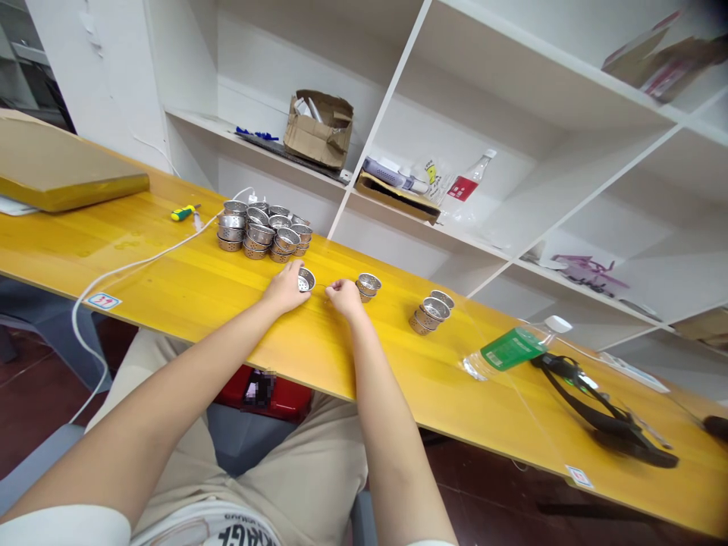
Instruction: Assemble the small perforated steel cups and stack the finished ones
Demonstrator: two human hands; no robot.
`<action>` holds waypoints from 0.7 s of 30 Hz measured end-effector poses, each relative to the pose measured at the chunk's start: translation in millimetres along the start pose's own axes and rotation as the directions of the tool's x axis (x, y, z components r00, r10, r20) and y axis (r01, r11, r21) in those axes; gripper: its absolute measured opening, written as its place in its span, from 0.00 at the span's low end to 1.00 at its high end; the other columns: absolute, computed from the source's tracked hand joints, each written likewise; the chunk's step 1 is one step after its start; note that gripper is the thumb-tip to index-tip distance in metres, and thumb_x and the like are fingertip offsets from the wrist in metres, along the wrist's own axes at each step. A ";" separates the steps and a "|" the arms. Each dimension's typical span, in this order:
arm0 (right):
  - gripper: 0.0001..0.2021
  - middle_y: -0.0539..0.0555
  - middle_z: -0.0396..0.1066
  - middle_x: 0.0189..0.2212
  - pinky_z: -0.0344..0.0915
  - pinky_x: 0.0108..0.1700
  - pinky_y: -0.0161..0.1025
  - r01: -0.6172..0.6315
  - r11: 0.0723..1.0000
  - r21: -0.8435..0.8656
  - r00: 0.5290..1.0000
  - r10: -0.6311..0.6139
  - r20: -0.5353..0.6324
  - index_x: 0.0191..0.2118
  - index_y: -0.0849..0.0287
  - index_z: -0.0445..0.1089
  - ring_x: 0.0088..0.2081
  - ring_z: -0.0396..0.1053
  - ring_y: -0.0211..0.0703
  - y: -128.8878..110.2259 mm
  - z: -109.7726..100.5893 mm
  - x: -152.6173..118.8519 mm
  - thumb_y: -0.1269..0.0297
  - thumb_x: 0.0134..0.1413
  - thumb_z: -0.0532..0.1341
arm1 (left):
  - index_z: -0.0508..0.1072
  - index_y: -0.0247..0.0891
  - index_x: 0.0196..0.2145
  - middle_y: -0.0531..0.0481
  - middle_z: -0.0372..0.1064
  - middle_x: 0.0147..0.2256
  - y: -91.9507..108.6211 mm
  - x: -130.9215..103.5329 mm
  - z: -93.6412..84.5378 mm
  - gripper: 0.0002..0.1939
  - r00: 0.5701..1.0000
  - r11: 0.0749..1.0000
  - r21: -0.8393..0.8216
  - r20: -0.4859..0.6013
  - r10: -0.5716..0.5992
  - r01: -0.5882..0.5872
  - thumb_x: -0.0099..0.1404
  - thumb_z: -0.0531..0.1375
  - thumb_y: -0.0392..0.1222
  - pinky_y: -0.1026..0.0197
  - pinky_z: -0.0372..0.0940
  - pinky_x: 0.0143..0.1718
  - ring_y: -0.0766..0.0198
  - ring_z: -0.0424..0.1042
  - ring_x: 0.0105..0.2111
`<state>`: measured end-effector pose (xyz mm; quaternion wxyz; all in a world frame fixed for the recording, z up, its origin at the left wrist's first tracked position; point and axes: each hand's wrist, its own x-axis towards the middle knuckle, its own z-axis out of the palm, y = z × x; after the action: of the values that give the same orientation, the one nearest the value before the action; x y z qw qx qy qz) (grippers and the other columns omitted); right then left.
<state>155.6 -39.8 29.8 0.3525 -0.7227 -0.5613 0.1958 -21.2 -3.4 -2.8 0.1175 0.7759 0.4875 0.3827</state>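
My left hand (288, 290) is closed around the side of a small perforated metal cup (306, 280) on the yellow table. My right hand (343, 296) pinches a thin, wire-like piece (321, 286) that reaches toward that cup; its exact kind is too small to make out. Just behind my right hand stands a short stack of the same cups (369, 284). A big cluster of stacked cups (265, 230) is beyond my left hand, and a smaller group (433, 311) sits farther right.
A white cable (149, 259) crosses the table at left, near a green-and-yellow screwdriver (183, 213) and a large cardboard box (68, 167). To the right are a green-labelled bottle (515, 349) and a black headset-like strap (603, 413). White shelves (392, 98) rise behind the table.
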 end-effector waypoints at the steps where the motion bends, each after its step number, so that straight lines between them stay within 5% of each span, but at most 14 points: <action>1: 0.05 0.50 0.74 0.27 0.67 0.31 0.33 -0.025 0.992 0.123 1.000 0.025 0.001 0.32 0.59 0.68 0.26 0.71 0.37 -0.5 1.1 0.9 0.74 0.54 0.64 | 0.62 0.40 0.59 0.38 0.68 0.56 0.1 0.0 0.4 0.36 1.000 1.000 -0.022 -0.014 0.009 -0.009 0.55 0.69 0.43 0.46 0.68 0.54 0.42 0.72 0.53; 7: 0.07 0.47 0.71 0.25 0.73 0.26 0.32 -0.163 0.746 0.646 0.986 0.143 0.084 0.34 0.60 0.67 0.20 0.70 0.32 -7.8 2.5 0.2 0.77 0.57 0.64 | 0.63 0.39 0.58 0.39 0.70 0.54 0.5 0.6 2.3 0.38 0.995 0.993 -0.075 -0.031 0.090 -0.092 0.52 0.70 0.41 0.47 0.67 0.56 0.43 0.71 0.55; 21: 0.16 0.49 0.71 0.21 0.72 0.27 0.29 -0.319 0.440 0.840 0.945 0.077 0.319 0.28 0.58 0.65 0.21 0.70 0.34 -18.2 -8.5 -9.0 0.58 0.69 0.60 | 0.64 0.38 0.59 0.41 0.71 0.53 0.8 -0.6 3.4 0.38 0.987 0.984 -0.081 0.008 0.158 -0.157 0.51 0.69 0.41 0.48 0.67 0.55 0.45 0.71 0.52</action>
<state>146.5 -48.6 47.8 0.5803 -0.4685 -0.3268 0.5805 -18.5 -3.7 -4.9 0.1212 0.8095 0.4081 0.4044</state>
